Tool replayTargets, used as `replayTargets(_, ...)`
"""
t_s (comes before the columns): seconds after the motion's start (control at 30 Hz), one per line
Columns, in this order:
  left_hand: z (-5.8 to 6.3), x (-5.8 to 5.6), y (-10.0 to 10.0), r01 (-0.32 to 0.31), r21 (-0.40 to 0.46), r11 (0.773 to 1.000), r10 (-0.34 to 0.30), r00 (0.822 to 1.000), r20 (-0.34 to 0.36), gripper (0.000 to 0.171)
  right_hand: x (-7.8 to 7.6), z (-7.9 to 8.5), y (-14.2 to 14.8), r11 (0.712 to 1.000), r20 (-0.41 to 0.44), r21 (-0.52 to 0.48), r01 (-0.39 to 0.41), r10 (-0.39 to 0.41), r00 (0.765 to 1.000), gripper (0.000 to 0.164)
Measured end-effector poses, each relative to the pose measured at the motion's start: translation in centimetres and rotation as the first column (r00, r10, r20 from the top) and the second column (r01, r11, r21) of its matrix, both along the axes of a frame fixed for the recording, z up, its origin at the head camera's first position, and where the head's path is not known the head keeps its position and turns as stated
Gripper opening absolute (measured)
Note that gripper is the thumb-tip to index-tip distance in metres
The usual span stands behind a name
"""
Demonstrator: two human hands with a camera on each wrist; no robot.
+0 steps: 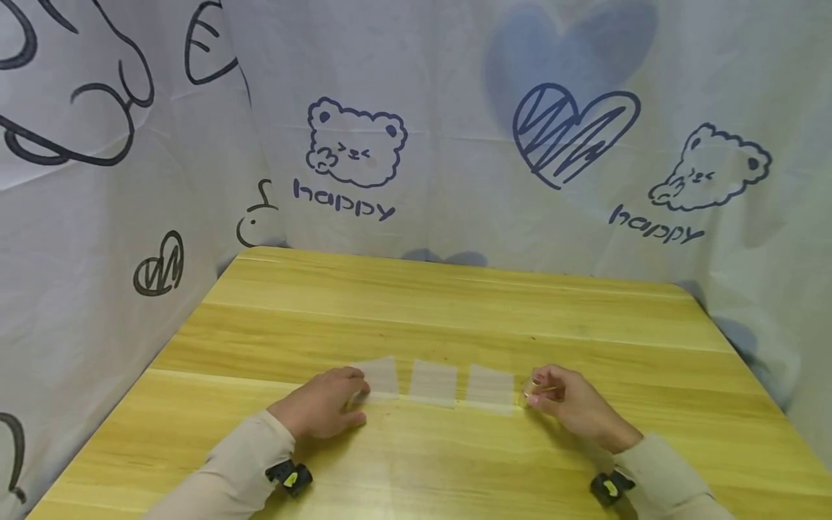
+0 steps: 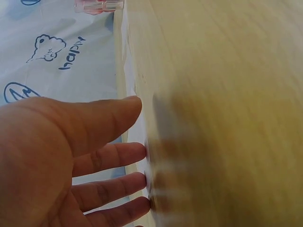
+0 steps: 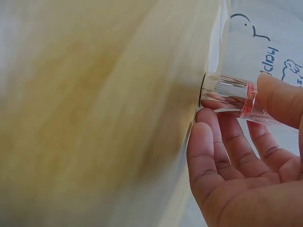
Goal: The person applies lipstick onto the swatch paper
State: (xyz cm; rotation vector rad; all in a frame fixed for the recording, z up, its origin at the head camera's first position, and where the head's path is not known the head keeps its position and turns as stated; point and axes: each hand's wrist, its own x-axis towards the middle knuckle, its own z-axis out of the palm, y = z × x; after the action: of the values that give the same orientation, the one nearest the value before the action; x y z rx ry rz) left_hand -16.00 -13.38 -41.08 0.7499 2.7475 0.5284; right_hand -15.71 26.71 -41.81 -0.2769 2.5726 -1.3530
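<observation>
Nearest the lens, at the bottom of the head view: two light sleeves, each with a small black wrist camera beside the cuff. Beyond them, a yellow wood-grain table fills the lower half; white cloth behind it bears drawn hearts, bears and "happy" lettering. Left hand, lower centre-left, lies over the left edge of one sheet and partly blocks it.

Sheets: three, in a row at lower centre: left sheet, middle sheet, right sheet. Each translucent, whitish, roughly rectangular, narrow gaps between.

Clear cylinder: just right of the right sheet in the head view, about upright, one end at the tabletop. Transparent wall, red band around it.

Grip: right hand pinches the cylinder, thumb against fingers. Left fingers extended, thumb apart, nothing clasped.

View differences: the red band shows clearly in the right wrist view; the head view does not resolve it. Left wrist view shows left fingertips at the surface; whether they press sheet or wood, cannot tell.
</observation>
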Motion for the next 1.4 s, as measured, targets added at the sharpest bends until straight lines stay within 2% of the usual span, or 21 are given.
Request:
replayTargets(0.23, 0.0, -0.1, 0.0, 0.008, -0.009, 1.0, -0.008, 1.0, 0.001, 0.037, -0.2, 0.3, 0.0, 1.0, -0.034, 0.012, -0.023, 0.023, 0.999, 0.018)
replayTargets(0.43, 0.2, -0.2, 0.0, 0.024, -0.011, 1.0, -0.024, 1.0, -0.006, 0.037, -0.2, 1.3, -0.2, 0.998, -0.071, 0.059, -0.016, 0.02, 0.997, 0.024)
replayTargets(0.57, 0.5, -0.3, 0.0, 0.044, -0.005, 0.999, -0.044, 0.999, -0.03, 0.036, -0.3, 1.8, -0.4, 0.997, -0.104, 0.071, -0.017, 0.025, 0.994, 0.016)
replayTargets(0.7, 0.8, -0.3, 0.2, 0.064, 0.021, 0.998, -0.062, 0.997, -0.053, 0.036, -0.3, 2.2, -0.6, 0.997, -0.124, 0.064, -0.045, 0.053, 0.991, 0.024)
replayTargets(0.8, 1.0, -0.3, 0.7, 0.084, 0.048, 0.995, -0.08, 0.994, -0.079, 0.037, -0.2, 2.6, -0.8, 0.996, -0.135, 0.055, -0.064, 0.071, 0.988, 0.031)
replayTargets(0.97, 1.4, -0.7, 1.7, 0.097, 0.1, 0.99, -0.083, 0.987, -0.14, 0.038, -0.3, 3.0, -1.2, 0.993, -0.187, 0.078, -0.085, 0.098, 0.977, 0.026)
replayTargets(1.13, 2.1, -0.9, 2.7, 0.115, 0.128, 0.985, -0.089, 0.977, -0.196, 0.038, -0.4, 3.1, -1.7, 0.989, -0.21, 0.106, -0.106, 0.126, 0.97, 0.029)
replayTargets(1.27, 2.6, -1.0, 3.5, 0.137, 0.136, 0.981, -0.107, 0.973, -0.206, 0.036, -0.4, 3.4, -2.2, 0.984, -0.218, 0.14, -0.111, 0.14, 0.966, 0.03)
replayTargets(1.4, 2.5, -1.2, 4.0, 0.159, 0.142, 0.977, -0.126, 0.968, -0.216, 0.035, -0.4, 3.7, -2.9, 0.982, -0.222, 0.159, -0.1, 0.134, 0.966, 0.029)
